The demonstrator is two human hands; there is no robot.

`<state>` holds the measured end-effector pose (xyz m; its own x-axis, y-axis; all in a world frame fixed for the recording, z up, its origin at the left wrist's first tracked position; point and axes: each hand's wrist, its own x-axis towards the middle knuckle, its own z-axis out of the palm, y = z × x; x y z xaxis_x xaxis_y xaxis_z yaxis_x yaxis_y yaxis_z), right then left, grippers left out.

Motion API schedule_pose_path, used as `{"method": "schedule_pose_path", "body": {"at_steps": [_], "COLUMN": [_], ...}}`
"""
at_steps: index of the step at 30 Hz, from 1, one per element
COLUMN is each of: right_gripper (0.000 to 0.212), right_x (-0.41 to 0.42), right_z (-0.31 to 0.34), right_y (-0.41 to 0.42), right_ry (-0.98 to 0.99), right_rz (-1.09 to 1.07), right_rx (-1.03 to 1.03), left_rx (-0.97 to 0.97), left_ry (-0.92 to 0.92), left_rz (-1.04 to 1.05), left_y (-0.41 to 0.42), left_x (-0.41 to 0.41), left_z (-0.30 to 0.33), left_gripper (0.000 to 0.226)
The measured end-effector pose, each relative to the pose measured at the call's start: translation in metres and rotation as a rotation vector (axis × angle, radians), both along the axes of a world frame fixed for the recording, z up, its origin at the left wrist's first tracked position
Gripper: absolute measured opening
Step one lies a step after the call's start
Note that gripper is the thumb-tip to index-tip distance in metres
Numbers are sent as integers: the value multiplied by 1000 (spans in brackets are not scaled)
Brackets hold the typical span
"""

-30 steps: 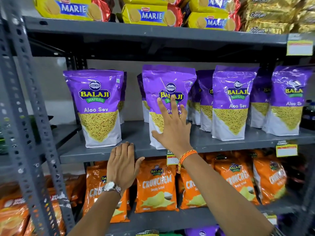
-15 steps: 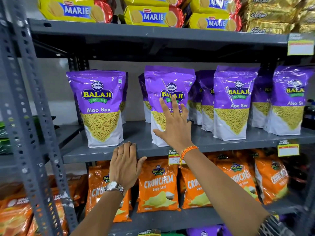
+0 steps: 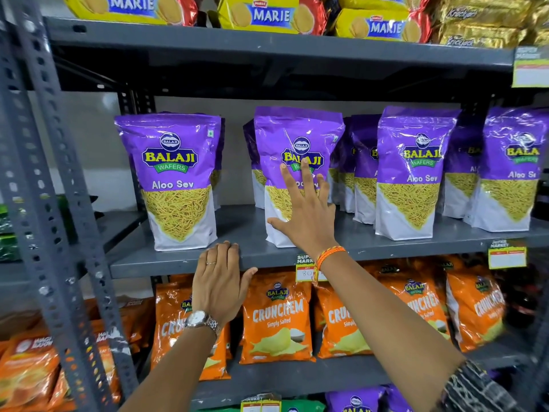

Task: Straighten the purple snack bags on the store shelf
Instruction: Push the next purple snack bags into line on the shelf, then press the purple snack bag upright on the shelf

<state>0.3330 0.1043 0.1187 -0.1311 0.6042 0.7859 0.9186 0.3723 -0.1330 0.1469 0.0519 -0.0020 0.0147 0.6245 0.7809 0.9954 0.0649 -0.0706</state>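
We see the right hand (image 3: 307,215) with fingers spread, the palm flat against the front of the middle purple bag (image 3: 297,144); it grasps nothing. This bag stands upright on the grey shelf (image 3: 252,257), between another purple bag (image 3: 175,179) on the left and a third one (image 3: 413,171) on the right, apart from both. The left hand (image 3: 219,281) lies flat on the front edge of the shelf, open too. Orange bags (image 3: 277,316) stand on the shelf below.

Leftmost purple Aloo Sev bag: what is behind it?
Behind the leftmost purple bag, the edge of another purple bag shows at its right side. Whether more stand behind is hidden.
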Motion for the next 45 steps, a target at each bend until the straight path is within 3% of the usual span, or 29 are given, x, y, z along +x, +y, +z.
{"method": "schedule_pose_path", "body": {"at_steps": [5,8,12,15,19,26,30,45], "right_gripper": [117,111,92,89,83,96,105,101], "right_x": [2,-5,-48,-89,-126,-192,-208,-208], "right_z": [3,8,13,12,9,-2,-8,-11], "right_y": [-5,-12,-20,-28,-30,-41,-40,-48], "right_ry": [-17,54,83,40,47,45,58,50], "right_rz": [-12,-42,221,240,280,354,317,234], "right_rx": [-25,64,198,180,209,5,-29,7], "left_rx": [-6,59,130,137,141,104,112,83], "left_ry": [-25,-46,-70,-148,-111,122,85,-14], "left_rz": [-38,-59,24,118,216,223,210,188], "left_y": [-5,-19,-39,-49,-61,-70,-67,-63], "left_x": [-4,-18,-46,-76,-130,-187,-186,-177], "left_z": [0,-16,-39,-37,-30,-51,-54,-57], "left_gripper": [61,62,77,84,84,80,80,82]}}
